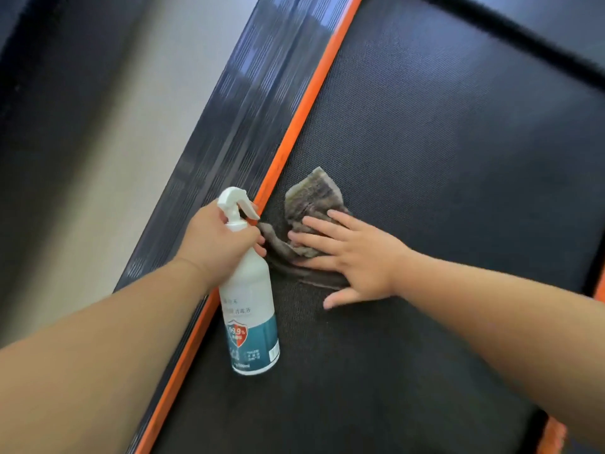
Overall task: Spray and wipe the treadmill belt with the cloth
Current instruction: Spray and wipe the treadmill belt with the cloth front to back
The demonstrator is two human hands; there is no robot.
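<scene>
Centrally, we see the right hand [355,257], fingers spread flat, pressing a grey cloth [311,221] onto the dark treadmill belt [442,142]. Lower left, the left hand [219,240] grips a white spray bottle [250,306] by its neck, beside the orange edge strip [301,126].

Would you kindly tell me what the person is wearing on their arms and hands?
Nothing worn is in view. The left arm and right arm are bare, with no sleeves showing. The left hand and right hand have no gloves, and no watch, bracelet or ring shows on either.
</scene>
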